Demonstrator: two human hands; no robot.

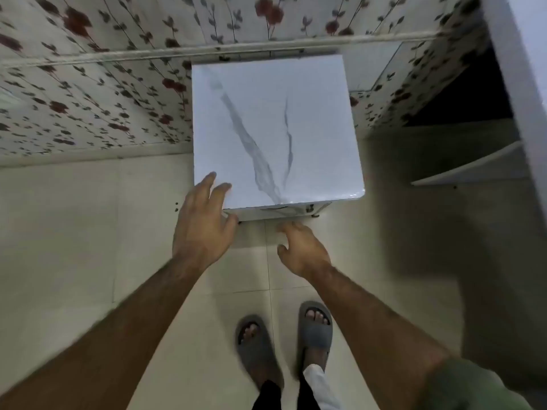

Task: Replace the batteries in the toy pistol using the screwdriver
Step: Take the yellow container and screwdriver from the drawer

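Neither the toy pistol nor the screwdriver nor any batteries are showing anywhere I am looking; the marble-patterned top of the bench (pixel 275 125) is carrying nothing I can see, so I am judging that they are lying somewhere out of sight, perhaps behind the front of the unit under the top, though I cannot tell that.

My left hand (pixel 201 223) is reaching over the near left corner of the bench, its fingers (pixel 208 180) spread and fairly straight, the tips lying over the edge of the top and gripping nothing. My right hand (pixel 302 250) is hanging lower, below the front edge and near what looks like a drawer front (pixel 284 209), its fingers loosely bent and also holding nothing. Whether either hand is actually touching the furniture is too blurred to say.

What is worrying me from here: the picture is smeared with motion, so I am moving quickly while looking down, and a careless pull on the front could jerk the light-looking unit toward my feet in their grey slippers (pixel 315 327). If small batteries or a screw are lying loose inside, a sharp tug could send them rolling onto the tiled floor (pixel 74 232) and under the unit. I am also standing close to the white shelf (pixel 467 168) on my right, which an elbow could catch.
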